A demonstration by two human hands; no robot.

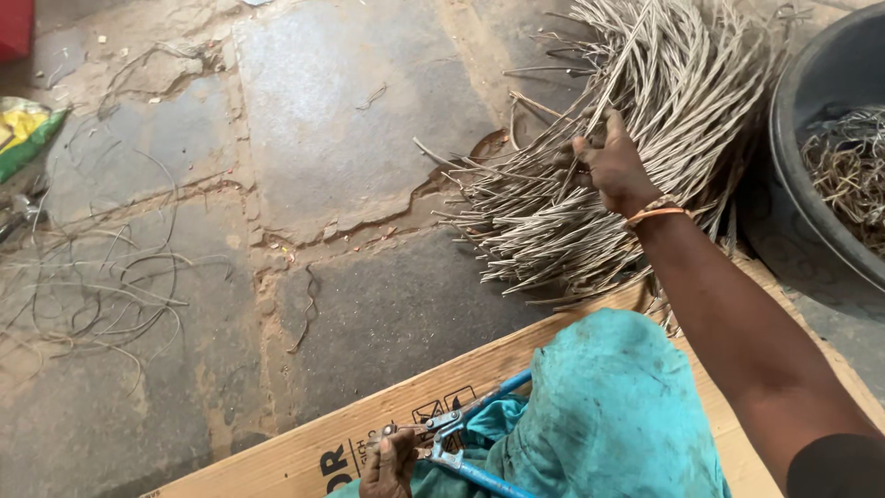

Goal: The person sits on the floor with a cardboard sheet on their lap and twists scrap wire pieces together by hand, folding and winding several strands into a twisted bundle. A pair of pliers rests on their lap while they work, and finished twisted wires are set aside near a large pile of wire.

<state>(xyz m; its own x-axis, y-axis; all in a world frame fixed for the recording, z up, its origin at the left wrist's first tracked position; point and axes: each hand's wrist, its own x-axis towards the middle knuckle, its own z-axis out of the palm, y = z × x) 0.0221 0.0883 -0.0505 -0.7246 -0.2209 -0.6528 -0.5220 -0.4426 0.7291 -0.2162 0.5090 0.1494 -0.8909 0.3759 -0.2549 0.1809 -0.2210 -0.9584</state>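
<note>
- Right hand [613, 166] out at arm's length, reaching into a big bundle of pale cut wire lengths [636, 138] lying on the floor.
- Right grip: fingers buried among the strands, seemingly pinching one or a few; exact closure hidden by wires, so cannot tell for sure.
- Orange band [656, 214] on the right wrist.
- Wire bundle: curved fan shape, cut ends splayed toward lower left, upper right of view, just beside a dark round tub [820, 175].
- Tub at right edge, partly cut off by the frame; more tangled wire scraps [853, 171] inside it.
- Left hand [392, 466] low at bottom centre, clenched around the jaw end of blue-handled pliers [456, 443]; a short wire bit seems caught at the tip, too small to confirm.
- Pliers handles run back to the right, over teal cloth [613, 415] covering the knee/lap.
- Flattened cardboard sheet [369, 429] under the person, edge running diagonally from bottom left up to the right, touching the lower end of the wire bundle.
- Floor: cracked grey stone slabs [350, 111], sandy joints.
- Loose thin wire strands [101, 286] scattered at left, well apart from both hands.
- Yellow-green bag [23, 134] at far left edge; red object [14, 28] in the top left corner, mostly out of frame.
- Hands well apart from each other: right at the bundle, left at the pliers.
</note>
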